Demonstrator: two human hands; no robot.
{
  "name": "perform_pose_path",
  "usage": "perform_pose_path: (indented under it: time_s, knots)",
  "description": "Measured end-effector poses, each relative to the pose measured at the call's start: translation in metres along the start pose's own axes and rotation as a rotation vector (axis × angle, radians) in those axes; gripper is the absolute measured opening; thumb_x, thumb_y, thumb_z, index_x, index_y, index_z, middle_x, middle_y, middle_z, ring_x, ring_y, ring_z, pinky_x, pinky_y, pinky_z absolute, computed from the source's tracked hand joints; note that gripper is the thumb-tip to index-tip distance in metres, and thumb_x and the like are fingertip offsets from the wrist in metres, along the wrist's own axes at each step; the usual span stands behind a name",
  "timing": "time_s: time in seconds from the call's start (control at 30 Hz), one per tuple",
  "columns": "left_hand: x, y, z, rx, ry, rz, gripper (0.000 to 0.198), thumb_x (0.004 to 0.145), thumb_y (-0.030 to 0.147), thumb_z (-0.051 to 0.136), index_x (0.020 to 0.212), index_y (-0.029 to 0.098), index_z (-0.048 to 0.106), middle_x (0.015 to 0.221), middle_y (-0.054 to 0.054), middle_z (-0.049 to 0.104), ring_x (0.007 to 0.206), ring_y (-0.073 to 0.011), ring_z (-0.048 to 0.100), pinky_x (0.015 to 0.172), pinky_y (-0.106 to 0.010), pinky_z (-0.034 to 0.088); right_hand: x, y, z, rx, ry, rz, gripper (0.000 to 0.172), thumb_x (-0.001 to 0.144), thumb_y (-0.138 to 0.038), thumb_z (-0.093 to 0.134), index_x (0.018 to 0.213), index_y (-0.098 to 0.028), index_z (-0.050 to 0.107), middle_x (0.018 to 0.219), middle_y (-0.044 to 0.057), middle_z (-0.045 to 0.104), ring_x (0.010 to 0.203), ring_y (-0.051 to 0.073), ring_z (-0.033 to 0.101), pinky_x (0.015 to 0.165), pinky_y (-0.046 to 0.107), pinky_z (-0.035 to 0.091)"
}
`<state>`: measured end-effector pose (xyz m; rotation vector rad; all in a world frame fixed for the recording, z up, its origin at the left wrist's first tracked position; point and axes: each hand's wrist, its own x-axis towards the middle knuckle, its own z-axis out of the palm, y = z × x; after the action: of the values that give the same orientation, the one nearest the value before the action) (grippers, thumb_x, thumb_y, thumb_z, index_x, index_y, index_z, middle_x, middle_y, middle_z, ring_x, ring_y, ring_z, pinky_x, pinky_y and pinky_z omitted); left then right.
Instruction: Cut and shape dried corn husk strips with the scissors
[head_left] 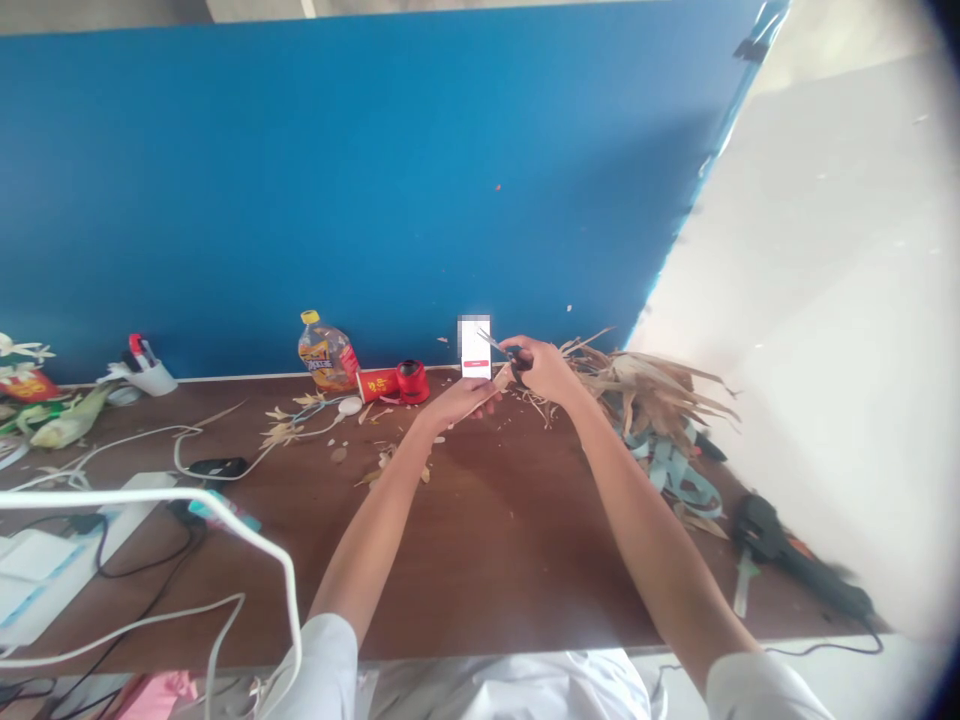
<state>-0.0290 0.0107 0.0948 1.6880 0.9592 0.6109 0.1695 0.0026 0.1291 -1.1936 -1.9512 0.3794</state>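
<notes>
Scissors (517, 360) black-handled, blades seemingly grey; tan husks (652, 385); plain blue panel (375, 180); brown table (510, 560).

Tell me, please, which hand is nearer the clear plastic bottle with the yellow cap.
Left: the left hand is right of the bottle; the right hand, holding black-handled metal scissors, is farther right.
</notes>
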Motion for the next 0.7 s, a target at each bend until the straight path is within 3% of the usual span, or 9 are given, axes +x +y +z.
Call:
perform_pose_path:
  time_s: [0.13, 0.3, 0.43, 0.7]
  knots:
    - [0.002, -0.003, 0.001, -0.063, -0.039, 0.001, 0.041, 0.076, 0.053, 0.060, 0.092, 0.015, 0.065, 0.078, -0.004, 0.063, 0.069, -0.0140, 0.056, 0.064, -0.025, 0.041, 0.000, 0.000, 0.000, 0.003, 0.012, 0.016, 0.046, 0.071, -0.021, 0.055, 0.116, -0.020, 0.062, 0.069, 0.001, 0.063, 0.059, 0.014, 0.052, 0.053, 0.023, 0.034]
    - [0.000, 0.002, -0.001, -0.118, 0.019, -0.043, 0.042, 0.074, 0.049, 0.065, 0.097, 0.015, 0.068, 0.091, -0.007, 0.067, 0.074, -0.0145, 0.058, 0.067, -0.025, 0.041, 0.002, 0.004, 0.003, 0.066, 0.073, 0.025, 0.044, 0.072, -0.024, 0.056, 0.115, -0.019, 0.062, 0.070, 0.002, 0.062, 0.058, 0.014, 0.051, 0.052, 0.023, 0.036]
    - [-0.005, 0.009, 0.001, -0.267, -0.041, -0.003, 0.040, 0.074, 0.049, 0.066, 0.095, 0.014, 0.068, 0.088, -0.007, 0.067, 0.072, -0.0138, 0.058, 0.065, -0.025, 0.042, 0.004, 0.008, 0.005, 0.143, 0.103, 0.020, 0.043, 0.073, -0.024, 0.057, 0.116, -0.017, 0.061, 0.072, 0.002, 0.063, 0.060, 0.013, 0.053, 0.055, 0.024, 0.041]
    - [-0.003, 0.013, 0.005, -0.533, -0.163, -0.041, 0.038, 0.082, 0.042, 0.060, 0.106, 0.013, 0.061, 0.075, -0.005, 0.062, 0.059, -0.0111, 0.057, 0.053, -0.023, 0.043, 0.005, -0.001, 0.000, 0.534, 0.066, 0.069, 0.060, 0.066, -0.027, 0.071, 0.123, -0.018, 0.052, 0.084, 0.005, 0.070, 0.076, 0.019, 0.064, 0.070, 0.033, 0.053]
